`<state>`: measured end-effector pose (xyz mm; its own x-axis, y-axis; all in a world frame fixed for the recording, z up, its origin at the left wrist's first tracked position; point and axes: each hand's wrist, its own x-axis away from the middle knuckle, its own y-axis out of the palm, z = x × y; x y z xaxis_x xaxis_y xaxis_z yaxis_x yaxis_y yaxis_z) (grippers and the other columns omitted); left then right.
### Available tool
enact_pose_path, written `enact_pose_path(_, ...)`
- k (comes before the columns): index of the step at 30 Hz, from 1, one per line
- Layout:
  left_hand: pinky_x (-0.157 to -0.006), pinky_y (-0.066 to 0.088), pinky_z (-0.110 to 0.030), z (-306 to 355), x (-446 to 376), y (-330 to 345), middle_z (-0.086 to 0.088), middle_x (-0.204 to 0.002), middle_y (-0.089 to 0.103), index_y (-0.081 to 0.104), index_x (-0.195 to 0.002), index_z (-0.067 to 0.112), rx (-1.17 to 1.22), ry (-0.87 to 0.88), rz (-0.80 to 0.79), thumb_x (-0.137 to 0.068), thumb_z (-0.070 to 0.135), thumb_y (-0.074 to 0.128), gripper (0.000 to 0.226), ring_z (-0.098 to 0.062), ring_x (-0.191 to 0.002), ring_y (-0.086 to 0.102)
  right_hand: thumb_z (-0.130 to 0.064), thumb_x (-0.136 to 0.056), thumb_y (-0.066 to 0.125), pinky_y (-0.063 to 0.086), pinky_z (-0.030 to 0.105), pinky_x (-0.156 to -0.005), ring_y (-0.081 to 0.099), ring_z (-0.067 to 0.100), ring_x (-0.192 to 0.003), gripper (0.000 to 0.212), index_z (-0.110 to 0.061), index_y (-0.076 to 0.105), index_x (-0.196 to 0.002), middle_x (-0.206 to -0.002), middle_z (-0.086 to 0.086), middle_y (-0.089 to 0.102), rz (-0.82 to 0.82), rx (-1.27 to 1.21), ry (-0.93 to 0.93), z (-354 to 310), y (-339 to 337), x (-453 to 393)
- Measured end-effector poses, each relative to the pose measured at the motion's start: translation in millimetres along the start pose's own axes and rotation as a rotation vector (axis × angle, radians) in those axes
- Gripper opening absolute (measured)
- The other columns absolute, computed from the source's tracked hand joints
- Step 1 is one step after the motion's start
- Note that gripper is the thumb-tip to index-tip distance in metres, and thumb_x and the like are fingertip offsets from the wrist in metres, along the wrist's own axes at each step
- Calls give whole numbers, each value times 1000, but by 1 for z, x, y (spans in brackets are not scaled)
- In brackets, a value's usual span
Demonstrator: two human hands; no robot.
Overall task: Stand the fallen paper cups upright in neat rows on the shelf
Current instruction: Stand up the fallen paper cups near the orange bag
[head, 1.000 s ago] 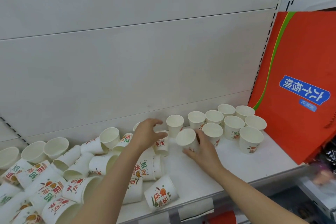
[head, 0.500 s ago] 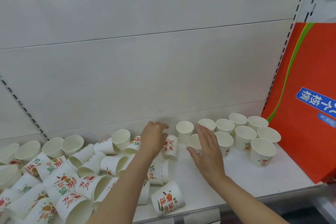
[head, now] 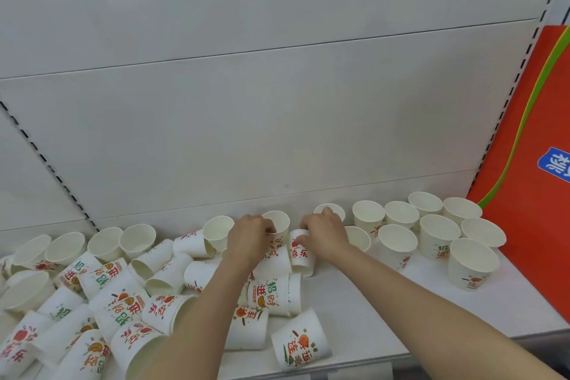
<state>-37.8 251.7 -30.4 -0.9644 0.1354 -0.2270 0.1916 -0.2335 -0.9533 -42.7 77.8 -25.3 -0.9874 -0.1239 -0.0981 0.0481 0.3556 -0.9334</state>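
Note:
White paper cups with red and green print cover the white shelf [head: 370,302]. Several upright cups [head: 438,234] stand in rows at the right. A heap of fallen cups [head: 123,302] fills the left half, and one fallen cup [head: 300,345] lies near the front edge. My left hand [head: 248,241] grips the side of an upright cup [head: 279,220] at the back. Beside it my right hand [head: 325,236] curls its fingers over the base of an upside-down cup [head: 299,253].
A tall orange carton [head: 530,194] leans against the shelf's right end, close to the upright cups. Behind the cups rises the grey back panel [head: 277,117]. A few upright cups [head: 105,242] stand along the back at the left.
My right hand left the upright cup at the row's end and moved left onto the upside-down cup. My left hand shifted onto the upright cup at the back. The view tilted slightly.

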Motion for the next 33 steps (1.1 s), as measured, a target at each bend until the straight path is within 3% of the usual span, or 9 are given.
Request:
enact_pose_path(3,-70,45,-29,0,0,0,9,-100,68,72,-101,29,55,6,52,-90,31,63,14,-15,-97,55,-33,-78,70,45,32,-83,52,21,-104,13,-27,68,-90,-97,2,64,41,-216,56,4,-2,2)
enact_pose_path(6,-70,47,-31,5,0,-11,12,-95,68,72,-98,31,183,-5,142,-88,35,66,12,-13,-93,57,-25,-72,75,50,32,-75,62,14,-84,5,-25,72,-76,-76,-7,67,73,-390,42,6,-19,12)
enact_pose_path(12,-76,49,-37,37,17,-43,13,-89,68,75,-91,29,525,29,275,-85,31,72,8,-10,-82,59,-19,-69,79,46,29,-77,60,3,-69,8,-24,73,-69,-67,-13,68,316,-594,-50,30,-70,64)
enact_pose_path(16,-77,46,-29,81,49,-47,15,-84,68,76,-86,28,651,141,223,-81,31,75,6,-7,-80,59,-22,-72,81,35,29,-82,55,6,-81,10,-27,72,-73,-73,-20,66,513,-488,-85,68,-87,116)
enact_pose_path(20,-75,46,-28,123,79,-26,18,-81,66,73,-81,33,674,259,149,-80,34,76,3,-5,-80,56,-20,-72,82,32,30,-77,51,12,-83,13,-25,72,-78,-77,-20,63,636,-332,-74,108,-80,163)
enact_pose_path(27,-71,42,-26,171,108,23,17,-93,64,73,-94,34,396,319,-1,-86,45,66,15,-6,-92,50,-19,-70,83,30,27,-72,53,23,-82,13,-20,73,-78,-77,-10,67,673,-144,-68,154,-58,199)
enact_pose_path(33,-78,43,-24,183,110,33,16,-115,61,69,-110,33,361,304,34,-86,43,66,26,-8,-103,53,-12,-68,85,44,33,-70,55,25,-85,18,-15,74,-82,-79,-5,69,594,-80,-65,160,-47,197)
